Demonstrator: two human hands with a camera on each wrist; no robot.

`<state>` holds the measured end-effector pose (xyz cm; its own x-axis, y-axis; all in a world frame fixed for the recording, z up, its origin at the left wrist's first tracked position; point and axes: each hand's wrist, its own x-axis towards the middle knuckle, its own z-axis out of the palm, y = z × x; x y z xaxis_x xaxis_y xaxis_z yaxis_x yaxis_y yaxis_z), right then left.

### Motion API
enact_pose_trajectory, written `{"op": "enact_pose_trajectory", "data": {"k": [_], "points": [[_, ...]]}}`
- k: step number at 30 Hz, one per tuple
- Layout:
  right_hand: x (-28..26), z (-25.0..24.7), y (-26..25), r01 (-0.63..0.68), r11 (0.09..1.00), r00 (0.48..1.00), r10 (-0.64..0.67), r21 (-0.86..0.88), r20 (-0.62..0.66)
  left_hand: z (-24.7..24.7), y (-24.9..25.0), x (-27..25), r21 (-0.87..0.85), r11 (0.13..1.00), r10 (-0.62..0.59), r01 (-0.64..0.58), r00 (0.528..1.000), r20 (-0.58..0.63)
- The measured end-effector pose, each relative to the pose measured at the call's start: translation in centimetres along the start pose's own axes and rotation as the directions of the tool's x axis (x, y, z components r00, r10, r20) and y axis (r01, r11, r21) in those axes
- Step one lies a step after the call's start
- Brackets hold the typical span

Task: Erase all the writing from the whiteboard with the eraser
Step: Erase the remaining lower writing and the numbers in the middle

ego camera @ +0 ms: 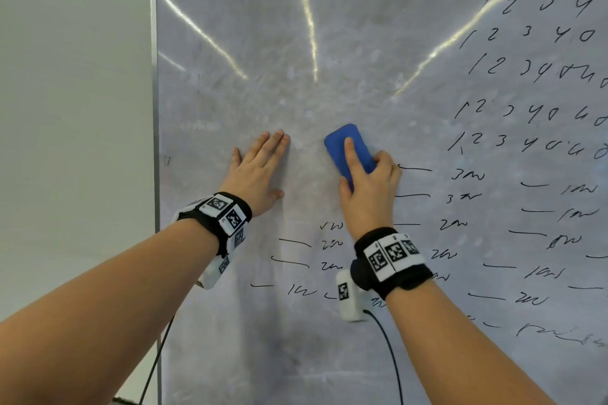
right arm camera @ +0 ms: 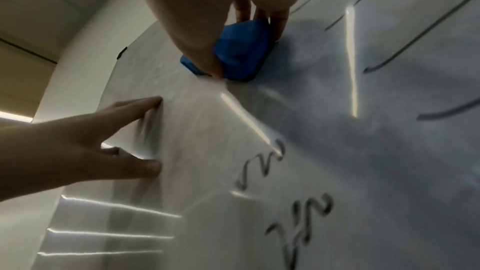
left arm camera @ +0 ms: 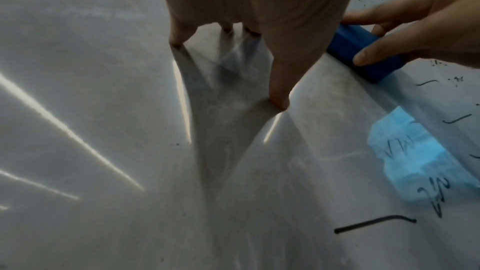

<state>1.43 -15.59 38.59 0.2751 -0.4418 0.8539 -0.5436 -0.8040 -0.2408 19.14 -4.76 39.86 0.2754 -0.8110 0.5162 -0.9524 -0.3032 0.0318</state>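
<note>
A blue eraser (ego camera: pixel 342 145) lies flat against the whiteboard (ego camera: pixel 263 43), near its middle. My right hand (ego camera: pixel 370 181) grips it, index finger stretched along its back, thumb and other fingers on its sides; the same eraser (right arm camera: pixel 241 52) shows under my palm in the right wrist view and as a blue eraser (left arm camera: pixel 363 52) at the upper right of the left wrist view. My left hand (ego camera: pixel 260 168) presses flat on the board with straight fingers, a hand's width left of the eraser. Black writing (ego camera: pixel 533 76) of numbers and dashes fills the right and lower parts.
The board's metal left edge (ego camera: pixel 153 141) borders a plain white wall (ego camera: pixel 72 108). The upper left of the board shows only smeared grey residue and light streaks. Cables hang from both wrist cameras.
</note>
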Motion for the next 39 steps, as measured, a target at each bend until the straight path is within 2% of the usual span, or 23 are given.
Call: {"op": "enact_pose_trajectory", "data": {"k": [1,3,6,8,11,14,17,19,21,23,25,28,33,35,37,39], "points": [[-0.3,0.5,-0.9,0.012,1.000,1.000,-0.012,0.008,0.026,0.1,0.0,0.0,-0.001,1.000,0.000,0.000,1.000,-0.008],[-2.2,1.8,-2.2,0.120,0.993,0.989,-0.121,0.013,0.088,0.0,0.0,-0.1,0.000,1.000,0.004,-0.004,1.000,-0.017],[-4.1,2.4,-1.3,0.224,0.975,0.963,-0.223,0.008,0.149,-0.2,-0.2,-0.1,0.021,1.000,0.020,-0.020,1.000,0.001],[-3.3,1.4,-0.3,0.195,0.981,0.974,-0.195,0.012,0.113,-0.3,-0.5,-0.1,0.034,0.999,0.026,-0.027,0.999,0.023],[-0.4,0.0,0.1,0.083,0.997,0.997,-0.083,-0.009,-0.004,-0.2,-0.7,0.0,0.041,0.999,0.027,-0.028,0.999,0.030],[0.9,0.8,-1.8,0.050,0.998,0.999,-0.050,-0.027,-0.006,0.0,-0.6,0.0,0.048,0.999,0.023,-0.024,1.000,0.016],[-1.0,2.5,-3.2,0.210,0.976,0.974,-0.204,-0.048,0.102,0.1,-0.7,-0.3,0.056,0.998,0.036,-0.034,0.999,-0.039],[-2.3,2.8,-2.4,0.303,0.951,0.942,-0.290,-0.060,0.170,0.0,-0.8,-0.6,0.075,0.997,0.008,-0.003,0.998,-0.066],[-2.6,1.9,-0.8,0.342,0.937,0.929,-0.325,-0.076,0.177,0.0,-1.0,-0.8,0.082,0.996,-0.032,0.036,0.998,-0.060],[-2.1,0.7,0.6,0.303,0.949,0.948,-0.290,-0.091,0.131,0.2,-1.3,-1.0,0.091,0.995,-0.037,0.041,0.998,-0.046],[-0.9,0.1,1.1,0.208,0.974,0.977,-0.203,-0.092,0.061,0.4,-1.5,-1.1,0.091,0.995,-0.031,0.034,0.999,-0.035],[-0.6,1.2,-1.2,0.110,0.989,0.994,-0.110,-0.103,0.006,0.6,-1.6,-1.1,0.072,0.997,-0.032,0.034,0.999,-0.033],[-3.8,3.9,-3.2,0.305,0.946,0.943,-0.284,-0.107,0.176,0.6,-1.9,-1.3,0.035,0.999,-0.018,0.020,0.999,-0.044],[-3.9,3.3,-2.0,0.356,0.926,0.926,-0.332,-0.127,0.177,0.5,-2.3,-1.4,0.046,0.999,-0.007,0.009,0.999,-0.038],[-2.9,1.9,-0.5,0.316,0.936,0.947,-0.301,-0.155,0.111,0.4,-2.5,-1.4,0.063,0.998,0.005,-0.004,1.000,-0.028],[-1.1,0.6,0.5,0.200,0.965,0.979,-0.201,-0.171,0.008,0.5,-2.6,-1.5,0.071,0.997,0.011,-0.009,1.000,-0.019]]}}
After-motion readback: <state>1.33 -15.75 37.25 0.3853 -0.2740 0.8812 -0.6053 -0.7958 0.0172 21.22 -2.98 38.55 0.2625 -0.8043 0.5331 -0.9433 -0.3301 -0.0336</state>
